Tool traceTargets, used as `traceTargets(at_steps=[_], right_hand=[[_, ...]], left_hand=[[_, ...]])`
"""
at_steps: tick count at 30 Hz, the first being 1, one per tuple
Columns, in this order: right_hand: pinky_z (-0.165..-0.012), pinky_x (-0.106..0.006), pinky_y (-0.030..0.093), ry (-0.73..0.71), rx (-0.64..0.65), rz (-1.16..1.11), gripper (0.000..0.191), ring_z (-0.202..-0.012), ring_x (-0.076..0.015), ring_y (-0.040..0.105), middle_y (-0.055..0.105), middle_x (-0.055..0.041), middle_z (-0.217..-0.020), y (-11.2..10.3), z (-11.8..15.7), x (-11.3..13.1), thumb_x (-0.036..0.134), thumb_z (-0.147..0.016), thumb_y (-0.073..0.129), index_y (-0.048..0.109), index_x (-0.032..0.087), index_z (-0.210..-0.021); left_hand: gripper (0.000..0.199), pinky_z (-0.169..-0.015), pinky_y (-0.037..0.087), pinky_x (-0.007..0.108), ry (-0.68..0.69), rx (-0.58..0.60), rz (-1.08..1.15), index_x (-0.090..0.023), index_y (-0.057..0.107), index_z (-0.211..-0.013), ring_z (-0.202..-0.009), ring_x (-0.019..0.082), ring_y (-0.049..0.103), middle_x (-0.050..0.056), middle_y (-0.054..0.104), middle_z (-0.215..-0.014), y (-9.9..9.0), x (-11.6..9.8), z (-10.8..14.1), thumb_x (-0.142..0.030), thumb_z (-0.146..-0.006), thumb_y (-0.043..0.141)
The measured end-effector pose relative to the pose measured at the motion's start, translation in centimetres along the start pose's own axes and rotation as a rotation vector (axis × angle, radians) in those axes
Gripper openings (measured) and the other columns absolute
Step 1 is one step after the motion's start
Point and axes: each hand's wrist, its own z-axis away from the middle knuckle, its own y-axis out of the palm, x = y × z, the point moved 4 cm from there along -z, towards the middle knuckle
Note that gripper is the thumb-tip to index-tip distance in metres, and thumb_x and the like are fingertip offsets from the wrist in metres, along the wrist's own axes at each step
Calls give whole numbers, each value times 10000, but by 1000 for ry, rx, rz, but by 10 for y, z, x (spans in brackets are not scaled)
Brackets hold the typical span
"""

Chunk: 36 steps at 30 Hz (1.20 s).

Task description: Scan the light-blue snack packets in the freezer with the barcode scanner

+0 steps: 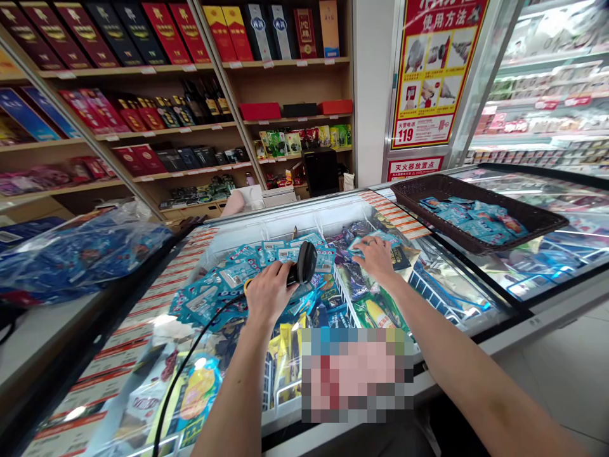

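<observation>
My left hand [269,291] is wrapped round a black handheld scanner [304,263], whose cable runs down to the lower left. Beneath it, many small blue packets [209,301] are spread in the open chest freezer [280,422]. My right hand [377,257] reaches over the freezer's right side, its fingers on or just above a light blue packet [387,238]. Below that hand lie dark purple packets [349,276] and a green packet with a yellow picture [378,312], beside a white wire divider [346,297].
A brown basket [537,219] with more blue packets stands on the freezer at the right. At the left lies a clear plastic bag of blue packages [85,247]. Behind are shelves [285,63] of boxes and bottles. A blurred patch covers the lower middle.
</observation>
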Motion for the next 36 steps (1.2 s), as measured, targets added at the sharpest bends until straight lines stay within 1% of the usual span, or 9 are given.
traceTargets(at_steps=[6, 10, 12, 15, 19, 24, 28, 33, 36], right_hand=[[-922, -486, 258, 26, -47, 54, 197, -1076, -285, 424, 586, -104, -1123, 4, 0, -12, 237, -816, 541, 648, 237, -982], [-987, -520, 204, 3, -64, 66, 237, -1124, -292, 420, 581, -119, -1165, 4, 0, -8, 259, -841, 497, 633, 216, -1030], [-1010, -499, 207, -85, -36, 32, 312, -1189, -282, 390, 541, -108, -1252, 5, 1, 4, 282, -871, 448, 590, 209, -1139], [-1023, -436, 241, -321, 55, -32, 394, -1277, -238, 321, 443, -50, -1377, 8, 7, 27, 268, -906, 380, 481, 230, -1285], [-1040, -432, 223, -512, 180, -69, 396, -1301, -208, 304, 442, 10, -1384, 13, 15, 46, 247, -918, 369, 460, 290, -1301], [-996, -423, 267, -467, 191, -115, 292, -1090, -196, 494, 625, -15, -1140, 8, 13, 47, 355, -918, 403, 630, 272, -1082], [-936, -388, 327, -384, 125, -101, 348, -984, -194, 526, 659, -50, -952, 4, 9, 45, 389, -929, 361, 668, 227, -956], [-965, -392, 327, -375, 100, -79, 366, -1170, -218, 435, 526, -63, -1273, 7, 10, 44, 410, -908, 406, 550, 249, -1203], [-965, -402, 329, -396, 150, -58, 368, -1157, -221, 454, 542, -62, -1257, 12, 11, 43, 422, -911, 395, 559, 246, -1189]], left_hand=[[330, -682, 425, 320, -34, 2, -3, -221, 552, -1099, -914, 243, 591, 90, 619, -970, -2, 2, 0, -388, -821, 492], [338, -690, 425, 337, -75, 14, 13, -222, 550, -1101, -913, 258, 589, 93, 617, -956, -3, 4, 0, -396, -817, 495], [342, -694, 423, 345, -87, 20, 22, -222, 546, -1104, -913, 265, 587, 91, 616, -954, -3, 4, 0, -399, -816, 496], [341, -696, 417, 346, -93, 23, 29, -219, 541, -1107, -915, 268, 585, 89, 615, -961, -3, 4, 0, -397, -820, 490], [328, -694, 413, 343, -105, 25, 34, -225, 544, -1102, -914, 266, 587, 87, 617, -956, -3, 5, 1, -388, -824, 486], [323, -686, 420, 337, -97, 21, 5, -229, 549, -1093, -914, 260, 591, 83, 619, -954, -3, 4, 1, -397, -826, 481], [325, -680, 426, 330, -96, 19, -6, -229, 552, -1090, -915, 255, 592, 88, 620, -957, -4, 4, 1, -403, -824, 481], [331, -685, 427, 329, -85, 25, -12, -227, 551, -1093, -905, 253, 595, 88, 619, -953, -3, 3, 0, -403, -821, 486], [328, -684, 425, 335, -81, 23, -4, -224, 550, -1093, -898, 256, 596, 86, 618, -955, -3, 3, 1, -400, -825, 482]])
